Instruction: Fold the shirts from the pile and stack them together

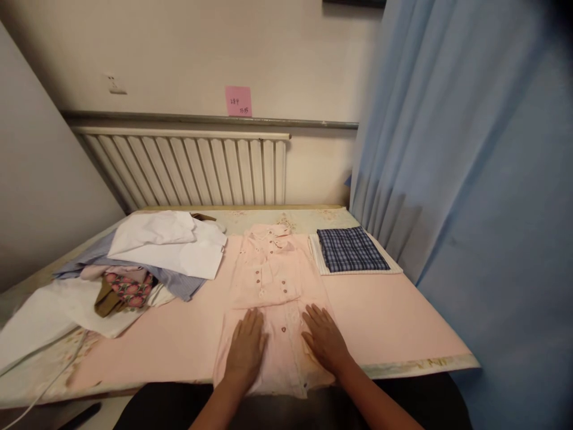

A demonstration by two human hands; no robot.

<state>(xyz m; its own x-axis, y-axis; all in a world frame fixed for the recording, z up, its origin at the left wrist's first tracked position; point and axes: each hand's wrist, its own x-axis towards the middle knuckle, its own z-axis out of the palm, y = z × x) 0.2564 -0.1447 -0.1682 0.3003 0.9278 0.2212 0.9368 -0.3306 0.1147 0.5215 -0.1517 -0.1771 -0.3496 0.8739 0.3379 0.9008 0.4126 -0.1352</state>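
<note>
A pale pink buttoned shirt (271, 280) lies lengthwise in the middle of the table, its sides folded in and its collar toward the wall. My left hand (245, 349) rests flat on the lower left part of the shirt, fingers stretched out. My right hand (324, 340) lies flat on the lower right part, fingers slightly spread. Neither hand holds anything. The shirt's hem hangs a little over the table's near edge.
A pink sheet (394, 316) covers the table. A loose heap of clothes (147, 263), white, blue-striped and floral, sits at the left. A folded navy plaid garment (351, 248) lies on a folded white one at the right. A radiator (188, 167) stands behind, a blue curtain (470, 179) to the right.
</note>
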